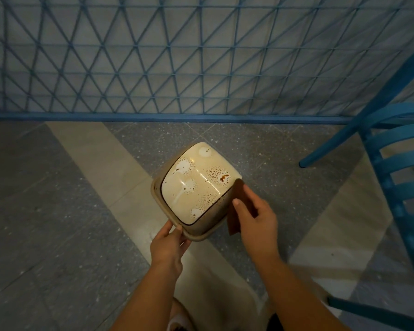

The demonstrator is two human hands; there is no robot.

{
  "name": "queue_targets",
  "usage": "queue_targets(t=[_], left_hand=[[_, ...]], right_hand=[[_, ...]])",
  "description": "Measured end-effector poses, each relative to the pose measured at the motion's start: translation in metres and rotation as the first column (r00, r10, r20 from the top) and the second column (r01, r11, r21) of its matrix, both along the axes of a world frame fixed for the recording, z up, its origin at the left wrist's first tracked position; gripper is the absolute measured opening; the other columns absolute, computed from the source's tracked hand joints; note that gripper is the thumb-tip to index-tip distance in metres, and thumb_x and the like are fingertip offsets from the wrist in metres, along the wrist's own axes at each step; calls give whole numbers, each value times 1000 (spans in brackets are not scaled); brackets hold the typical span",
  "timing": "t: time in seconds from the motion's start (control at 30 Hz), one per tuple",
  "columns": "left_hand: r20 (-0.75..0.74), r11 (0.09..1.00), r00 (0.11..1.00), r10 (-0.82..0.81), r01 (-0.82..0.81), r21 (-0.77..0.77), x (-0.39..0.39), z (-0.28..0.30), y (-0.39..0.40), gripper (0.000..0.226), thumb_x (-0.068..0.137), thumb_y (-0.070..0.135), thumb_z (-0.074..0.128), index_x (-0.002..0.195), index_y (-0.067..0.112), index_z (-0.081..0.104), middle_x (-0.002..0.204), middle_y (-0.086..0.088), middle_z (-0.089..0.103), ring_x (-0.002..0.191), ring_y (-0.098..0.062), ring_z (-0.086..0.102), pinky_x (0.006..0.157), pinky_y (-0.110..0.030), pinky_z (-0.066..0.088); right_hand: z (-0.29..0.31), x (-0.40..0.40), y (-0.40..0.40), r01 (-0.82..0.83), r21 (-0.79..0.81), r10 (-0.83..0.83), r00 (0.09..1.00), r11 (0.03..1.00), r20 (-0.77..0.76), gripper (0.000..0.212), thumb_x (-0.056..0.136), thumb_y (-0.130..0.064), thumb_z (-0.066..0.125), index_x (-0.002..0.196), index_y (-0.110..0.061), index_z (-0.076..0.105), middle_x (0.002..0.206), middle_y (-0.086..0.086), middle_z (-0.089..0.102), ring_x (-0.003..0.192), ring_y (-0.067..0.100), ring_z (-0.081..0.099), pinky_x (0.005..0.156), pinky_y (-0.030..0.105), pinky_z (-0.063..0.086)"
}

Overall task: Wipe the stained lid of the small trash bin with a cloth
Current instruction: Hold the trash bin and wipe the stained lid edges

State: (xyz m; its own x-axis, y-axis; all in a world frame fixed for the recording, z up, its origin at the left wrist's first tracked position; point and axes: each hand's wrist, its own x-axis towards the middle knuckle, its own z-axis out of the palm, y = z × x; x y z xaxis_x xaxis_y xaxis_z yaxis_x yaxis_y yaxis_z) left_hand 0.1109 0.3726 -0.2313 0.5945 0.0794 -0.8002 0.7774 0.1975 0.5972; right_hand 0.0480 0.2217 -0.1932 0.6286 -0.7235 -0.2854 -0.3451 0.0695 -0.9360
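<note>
- Between my two hands sits the small trash bin (202, 231), standing on the speckled grey floor (58, 211).
- Its cream lid (196, 182) faces up at me, glossy, printed with white dandelion shapes and brown specks.
- A dark brown stain (224, 177) lies on the lid's right part, just ahead of my right fingertips.
- My left hand (169, 244) grips the bin's near rim, thumb on top and fingers curled under the edge.
- My right hand (256, 220) pinches a brown cloth (236, 209), thumb laid over it, the other fingers extended behind.
- That cloth hangs beside the lid's right edge; whether it touches the lid I cannot tell.
- Right of my right hand stands a blue slatted chair (392, 163).
- Beyond my fingertips a blue lattice fence (177, 56) runs across.
</note>
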Motion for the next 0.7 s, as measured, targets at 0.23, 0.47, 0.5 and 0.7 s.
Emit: queue_targets(t=[0.23,0.47,0.5,0.7], left_hand=[[-3,1000,1000,-2,2,14,1,-1,-2,40,95,2,52,134,12,53,102,-14,70,93,-27,68,86,-40,54],[4,1000,1000,-10,10,19,0,-1,-2,40,95,2,51,133,12,55,99,-14,71,91,-26,69,82,-38,54],[11,1000,1000,-14,14,17,0,-2,-2,39,95,2,52,132,12,56,100,-14,71,90,-25,69,80,-37,54],[23,1000,1000,-13,12,10,2,-4,-2,38,94,4,54,131,12,57,102,-16,71,102,-31,67,79,-35,55]], right_hand=[[-8,-5,12,-309,-445,306,949,841,-80,36,88,-17,63,122,-28,62,115,-7,55,105,1,53,93,14,45],[-14,-6,17,-295,-476,298,952,829,-71,35,89,-19,61,123,-26,61,115,-6,56,105,2,53,92,15,46],[-19,-10,28,-366,-520,380,921,772,-84,33,90,-22,59,122,-26,62,112,-5,58,101,3,55,89,18,50],[-27,-11,18,-350,-654,400,913,670,-79,30,85,-19,64,115,-22,67,102,-4,62,91,6,59,80,21,54]])
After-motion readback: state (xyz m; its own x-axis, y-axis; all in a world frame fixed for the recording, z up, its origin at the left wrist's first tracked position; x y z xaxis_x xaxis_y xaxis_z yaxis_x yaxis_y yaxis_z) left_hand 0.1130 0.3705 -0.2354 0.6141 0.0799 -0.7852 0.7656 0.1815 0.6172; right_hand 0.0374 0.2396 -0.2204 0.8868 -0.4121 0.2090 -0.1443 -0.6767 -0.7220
